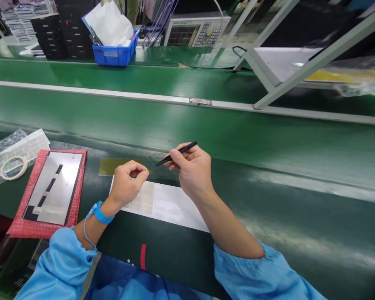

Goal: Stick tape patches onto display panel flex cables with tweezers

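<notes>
My right hand [193, 168] grips a pair of black tweezers [178, 153], their pointed tips directed left toward my other hand. My left hand [128, 183], with a blue wrist strap [102, 213] on the wrist, is pinched closed over the sheet. A tiny yellowish edge shows at its fingertips, too small to name. Under both hands lies a white backing sheet [178, 205] with pale square stickers [145, 198] on its left part. Behind the left hand is a flat yellow-green translucent strip [112, 166].
On the left, a display panel [56, 179] rests on pink bubble wrap [17, 227]. Beside it are a tape roll [14, 168] and a sticker sheet [34, 143]. A red strip [143, 256] lies in front. Behind stand a blue bin [115, 54] and a metal frame [281, 87].
</notes>
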The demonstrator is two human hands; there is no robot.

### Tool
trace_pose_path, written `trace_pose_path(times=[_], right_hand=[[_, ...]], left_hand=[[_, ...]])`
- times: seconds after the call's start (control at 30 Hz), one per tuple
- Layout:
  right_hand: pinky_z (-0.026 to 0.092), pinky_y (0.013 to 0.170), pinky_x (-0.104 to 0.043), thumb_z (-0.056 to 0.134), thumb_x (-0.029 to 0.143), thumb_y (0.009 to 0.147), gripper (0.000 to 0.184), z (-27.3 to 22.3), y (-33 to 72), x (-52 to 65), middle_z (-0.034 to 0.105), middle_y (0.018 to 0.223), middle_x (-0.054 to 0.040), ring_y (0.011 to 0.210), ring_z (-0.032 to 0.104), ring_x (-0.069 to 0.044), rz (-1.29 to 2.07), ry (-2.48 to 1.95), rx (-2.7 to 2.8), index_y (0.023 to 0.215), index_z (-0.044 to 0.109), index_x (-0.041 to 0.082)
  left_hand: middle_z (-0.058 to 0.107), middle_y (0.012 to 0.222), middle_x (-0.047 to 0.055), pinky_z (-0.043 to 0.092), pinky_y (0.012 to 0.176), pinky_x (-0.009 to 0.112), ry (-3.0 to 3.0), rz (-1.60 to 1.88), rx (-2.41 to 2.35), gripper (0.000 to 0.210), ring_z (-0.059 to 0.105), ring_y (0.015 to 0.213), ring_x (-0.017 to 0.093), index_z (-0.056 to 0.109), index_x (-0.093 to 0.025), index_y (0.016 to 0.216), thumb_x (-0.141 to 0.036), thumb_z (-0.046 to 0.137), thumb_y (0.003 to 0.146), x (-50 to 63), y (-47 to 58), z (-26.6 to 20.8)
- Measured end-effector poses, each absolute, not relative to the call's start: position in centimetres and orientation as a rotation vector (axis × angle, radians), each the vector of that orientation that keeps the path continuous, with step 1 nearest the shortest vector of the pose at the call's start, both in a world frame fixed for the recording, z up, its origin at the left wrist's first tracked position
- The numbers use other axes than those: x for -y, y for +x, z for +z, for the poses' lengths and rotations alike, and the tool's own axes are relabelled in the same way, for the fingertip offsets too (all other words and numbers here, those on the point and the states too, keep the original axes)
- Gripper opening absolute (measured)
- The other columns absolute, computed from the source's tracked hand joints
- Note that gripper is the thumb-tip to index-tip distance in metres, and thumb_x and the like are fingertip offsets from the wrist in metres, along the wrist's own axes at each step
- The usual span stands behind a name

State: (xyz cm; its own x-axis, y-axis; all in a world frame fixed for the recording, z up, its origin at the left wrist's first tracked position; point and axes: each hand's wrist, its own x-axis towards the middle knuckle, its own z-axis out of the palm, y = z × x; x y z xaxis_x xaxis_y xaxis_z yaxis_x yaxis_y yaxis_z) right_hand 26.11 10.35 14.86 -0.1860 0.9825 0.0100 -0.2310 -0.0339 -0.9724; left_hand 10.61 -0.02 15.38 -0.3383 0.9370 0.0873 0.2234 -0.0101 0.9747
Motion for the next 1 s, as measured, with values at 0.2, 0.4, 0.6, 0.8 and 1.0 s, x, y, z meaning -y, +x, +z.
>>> trace_pose_path(times=[0.2, 0.4, 0.6, 0.8, 1.0], right_hand=[[0.049, 0.045, -0.022, 0.094, 0.046, 0.069, 0.042, 15.05, 26.1, -10.33, 0.073, 0.073, -0.003, 0.055, 0.068, -0.016, 1.514, -0.925, 1.161, 0.084, 0.062, 0.023], [0.048, 0.043, -0.021, 0.095, 0.045, 0.067, 0.044, 15.04, 25.78, -10.04, 0.073, 0.071, -0.0028, 0.053, 0.068, -0.016, 1.543, -0.907, 1.168, 0.084, 0.062, 0.022], [0.046, 0.041, -0.02, 0.096, 0.044, 0.067, 0.046, 14.82, 25.66, -9.85, 0.073, 0.069, -0.003, 0.05, 0.068, -0.016, 1.517, -0.897, 1.168, 0.084, 0.061, 0.02], [0.043, 0.038, -0.019, 0.101, 0.051, 0.063, 0.053, 14.7, 25.76, -9.78, 0.071, 0.065, -0.0017, 0.045, 0.064, -0.015, 1.465, -0.88, 1.152, 0.082, 0.062, 0.02], [0.044, 0.038, -0.019, 0.1, 0.052, 0.064, 0.053, 14.72, 25.83, -9.72, 0.07, 0.065, -0.0007, 0.044, 0.063, -0.014, 1.415, -0.87, 1.151, 0.083, 0.062, 0.019]], left_hand=[[0.07, 0.076, 0.002, 0.048, 0.07, 0.03, 1.206, 1.411, -1.6, 0.013, 0.062, 0.073, 0.015, 0.072, -0.02, 0.073, -0.026, 0.068, 0.084, 0.04, 10.65, 15.43], [0.071, 0.077, 0.002, 0.047, 0.068, 0.028, 1.204, 1.415, -1.59, 0.013, 0.062, 0.073, 0.015, 0.073, -0.019, 0.074, -0.027, 0.069, 0.084, -0.09, 10.74, 15.25], [0.071, 0.076, 0.002, 0.047, 0.068, 0.027, 1.196, 1.404, -1.586, 0.012, 0.063, 0.073, 0.014, 0.073, -0.018, 0.074, -0.026, 0.068, 0.083, -0.12, 10.91, 15.24], [0.073, 0.077, 0.002, 0.047, 0.067, 0.027, 1.14, 1.382, -1.587, 0.015, 0.064, 0.072, 0.015, 0.076, -0.018, 0.079, -0.03, 0.069, 0.084, -0.07, 11.02, 15.01], [0.075, 0.077, 0.006, 0.051, 0.071, 0.031, 1.052, 1.361, -1.595, 0.042, 0.068, 0.076, 0.019, 0.079, -0.016, 0.081, -0.05, 0.06, 0.096, -0.02, 10.91, 14.88]])
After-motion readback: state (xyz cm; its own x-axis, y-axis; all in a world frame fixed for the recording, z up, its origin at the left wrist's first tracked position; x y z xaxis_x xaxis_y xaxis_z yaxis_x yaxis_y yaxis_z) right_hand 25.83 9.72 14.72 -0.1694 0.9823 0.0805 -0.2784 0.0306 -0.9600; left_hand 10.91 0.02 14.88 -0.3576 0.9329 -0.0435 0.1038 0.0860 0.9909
